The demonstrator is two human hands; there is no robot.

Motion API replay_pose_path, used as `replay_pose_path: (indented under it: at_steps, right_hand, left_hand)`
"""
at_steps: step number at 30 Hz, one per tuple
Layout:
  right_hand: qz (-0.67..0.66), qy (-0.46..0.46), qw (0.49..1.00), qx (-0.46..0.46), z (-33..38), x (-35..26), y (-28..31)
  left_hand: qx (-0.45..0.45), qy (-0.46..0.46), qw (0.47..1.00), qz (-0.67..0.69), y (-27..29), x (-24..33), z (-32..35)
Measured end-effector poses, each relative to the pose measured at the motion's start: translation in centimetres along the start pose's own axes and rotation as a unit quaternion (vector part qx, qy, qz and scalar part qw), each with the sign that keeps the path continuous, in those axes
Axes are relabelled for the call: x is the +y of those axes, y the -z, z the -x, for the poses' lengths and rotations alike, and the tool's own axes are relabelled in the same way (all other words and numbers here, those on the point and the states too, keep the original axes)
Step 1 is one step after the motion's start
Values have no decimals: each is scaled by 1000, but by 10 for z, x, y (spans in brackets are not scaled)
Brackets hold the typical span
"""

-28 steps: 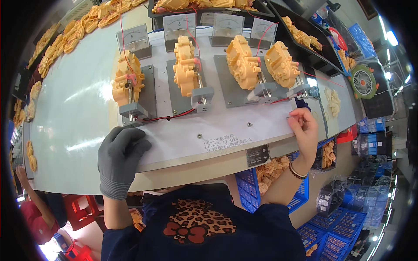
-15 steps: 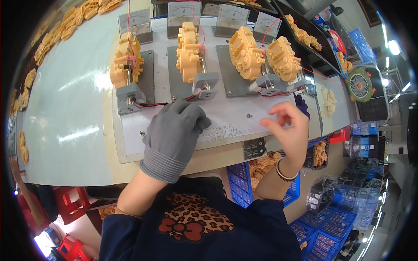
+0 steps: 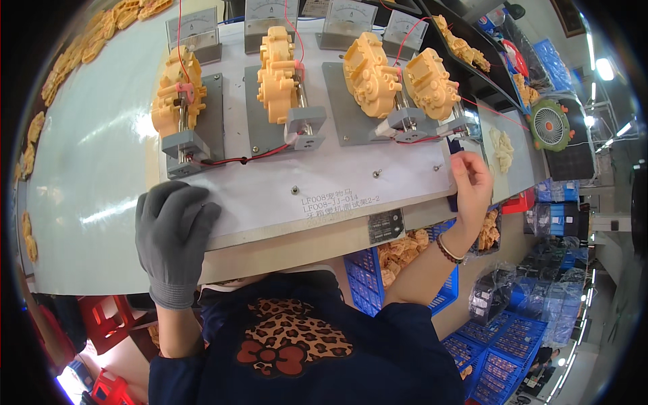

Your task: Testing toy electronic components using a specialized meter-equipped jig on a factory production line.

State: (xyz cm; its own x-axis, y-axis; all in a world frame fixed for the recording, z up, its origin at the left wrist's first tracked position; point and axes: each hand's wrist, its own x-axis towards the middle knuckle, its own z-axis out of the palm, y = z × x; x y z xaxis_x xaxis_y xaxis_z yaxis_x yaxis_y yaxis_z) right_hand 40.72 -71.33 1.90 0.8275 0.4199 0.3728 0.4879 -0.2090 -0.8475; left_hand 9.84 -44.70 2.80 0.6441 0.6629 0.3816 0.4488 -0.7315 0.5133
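My left hand point(image 3: 172, 236), in a grey knit glove, curls its fingers over the front left corner of a white-covered board point(image 3: 256, 219). Whatever lies under those fingertips is hidden. Bare, with a bead bracelet at the wrist, my right hand point(image 3: 474, 181) is closed by the board's right end, its fingers bent toward the thumb. A small metal toggle switch point(image 3: 437, 168) sits just left of it; two more, a middle-left switch point(image 3: 295, 190) and a middle-right switch point(image 3: 376, 174), stand along the board. Behind them, yellow plastic gearboxes point(image 3: 275, 77) rest upright on grey fixtures point(image 3: 307, 125) with red wires.
Analog meters point(image 3: 347, 23) line the board's back. More yellow gearboxes lie along the table's far left point(image 3: 81, 44) and on a black shelf point(image 3: 462, 47). A green fan point(image 3: 550, 126) stands at the right. Blue crates point(image 3: 364, 280) of parts sit below the table edge.
My left hand has moved left and slightly down, uncovering a toggle switch. My right hand has moved right to the board's end, and its fingers have curled. The view has shifted slightly.
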Motion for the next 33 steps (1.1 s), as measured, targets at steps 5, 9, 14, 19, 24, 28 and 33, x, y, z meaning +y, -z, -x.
replay_pose_path:
  at_steps: [5, 9, 14, 19, 24, 28, 33]
  right_hand:
    - [6, 13, 998, -53, 9, 11, -8]
    - [32, 27, 999, -27, 13, 11, -17]
    - [44, 60, 997, 3, 13, 12, -25]
    - [69, 110, 991, 23, 15, 30, -25]
    - [56, 139, 988, 40, 15, 27, -28]
    - [224, 207, 949, 78, 28, -22, -55]
    - [164, 201, 966, -24, 37, -47, -107]
  left_hand:
    - [8, -14, 1000, 18, -7, -6, -2]
    - [11, -19, 1000, 22, -8, -6, -4]
    - [22, -70, 997, 15, -12, -6, -3]
    - [21, -83, 995, 44, -13, -7, -3]
    - [32, -107, 994, 10, -11, 1, -3]
    - [-8, -127, 992, 19, -19, 44, -8]
    - [-44, -116, 992, 2, -61, 58, -16]
